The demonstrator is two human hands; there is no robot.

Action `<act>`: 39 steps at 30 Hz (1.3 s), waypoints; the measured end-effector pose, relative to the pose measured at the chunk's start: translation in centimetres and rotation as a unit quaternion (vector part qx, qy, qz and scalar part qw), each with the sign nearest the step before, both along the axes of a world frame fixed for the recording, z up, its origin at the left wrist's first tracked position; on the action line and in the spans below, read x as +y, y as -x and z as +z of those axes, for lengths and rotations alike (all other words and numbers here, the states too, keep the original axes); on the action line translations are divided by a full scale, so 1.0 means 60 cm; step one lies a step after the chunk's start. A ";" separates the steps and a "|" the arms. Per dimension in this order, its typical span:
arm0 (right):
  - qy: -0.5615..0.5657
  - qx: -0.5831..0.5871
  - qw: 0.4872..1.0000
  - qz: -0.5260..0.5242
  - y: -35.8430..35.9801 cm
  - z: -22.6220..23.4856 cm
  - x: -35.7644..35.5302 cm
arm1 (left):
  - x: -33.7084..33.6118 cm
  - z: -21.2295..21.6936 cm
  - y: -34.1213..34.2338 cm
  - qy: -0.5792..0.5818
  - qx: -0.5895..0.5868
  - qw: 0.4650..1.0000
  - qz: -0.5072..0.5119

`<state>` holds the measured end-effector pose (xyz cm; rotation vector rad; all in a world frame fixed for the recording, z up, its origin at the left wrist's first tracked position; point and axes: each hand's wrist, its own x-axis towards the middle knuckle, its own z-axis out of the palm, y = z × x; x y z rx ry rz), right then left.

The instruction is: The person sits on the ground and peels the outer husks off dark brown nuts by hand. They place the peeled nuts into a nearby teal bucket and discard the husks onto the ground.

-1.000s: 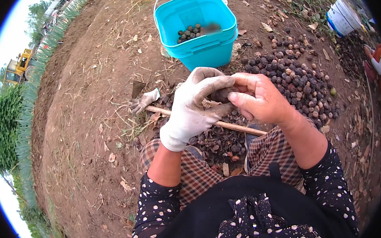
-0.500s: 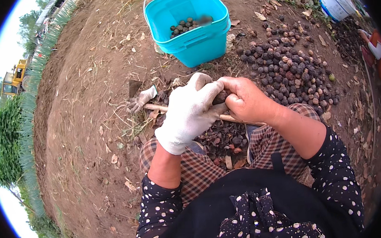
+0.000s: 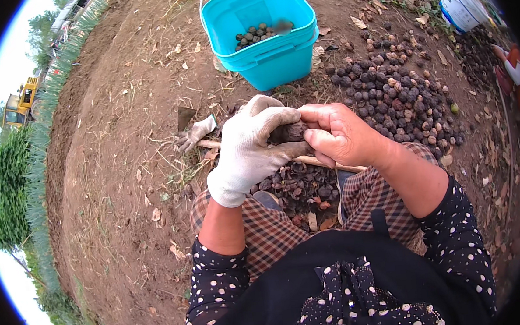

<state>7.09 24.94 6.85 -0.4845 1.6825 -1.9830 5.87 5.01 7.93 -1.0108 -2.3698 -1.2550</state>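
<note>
My left hand (image 3: pixel 252 145), in a white work glove with soiled fingers, grips a dark, wrinkled walnut (image 3: pixel 289 133) still in its husk. The bare fingers of my right hand (image 3: pixel 340 135) pinch the walnut's right side, thumb below and forefinger above. Both hands hold it over a heap of dark husk scraps (image 3: pixel 305 189) between my feet. Just beyond my hands stands a turquoise bucket (image 3: pixel 277 66) with several walnuts (image 3: pixel 256 34) at its bottom. To the right of the bucket lies a large pile of dark walnuts (image 3: pixel 398 99) on the soil.
A spare soiled glove (image 3: pixel 196 132) lies left of my hands beside a wooden handle (image 3: pixel 209 144) that runs beneath them. A white bucket (image 3: pixel 463 7) stands at the far right, near part of another person (image 3: pixel 514 72). A yellow machine (image 3: pixel 21 103) is at far left.
My left fingers have spread wider around the walnut, and more of it shows between my hands. My right hand has shifted slightly right, still pinching it.
</note>
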 end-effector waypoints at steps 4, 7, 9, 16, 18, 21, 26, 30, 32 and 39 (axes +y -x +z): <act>-0.029 0.039 0.998 -0.038 0.000 -0.043 -0.008 | 0.005 -0.001 -0.001 0.076 0.012 0.997 -0.002; -0.007 -0.027 0.999 -0.038 -0.006 -0.015 -0.010 | 0.005 0.006 -0.005 0.069 -0.005 0.998 -0.008; 0.033 -0.075 0.996 -0.038 -0.006 -0.018 -0.005 | -0.004 0.008 -0.003 -0.002 -0.094 0.995 -0.016; -0.014 0.090 0.995 -0.052 -0.002 -0.001 0.004 | -0.018 -0.009 0.003 -0.139 -0.178 0.974 -0.017; -0.075 0.306 0.945 -0.094 0.006 -0.019 0.000 | -0.017 -0.005 0.002 -0.111 -0.154 0.982 -0.022; -0.155 0.357 0.913 -0.124 -0.001 -0.018 -0.002 | -0.012 -0.005 0.000 -0.083 -0.169 0.982 -0.011; -0.207 0.383 0.893 -0.113 0.002 -0.027 0.002 | -0.007 -0.001 -0.003 -0.049 -0.175 0.983 -0.001; -0.173 0.378 0.903 -0.110 0.001 -0.033 0.003 | -0.011 -0.002 -0.006 -0.039 -0.200 0.979 -0.011; -0.140 0.323 0.932 -0.086 -0.002 -0.027 0.003 | -0.014 -0.001 -0.009 -0.052 -0.217 0.975 -0.019; -0.045 0.106 0.991 -0.070 -0.008 -0.034 0.003 | -0.016 0.002 -0.017 -0.162 -0.226 0.959 -0.059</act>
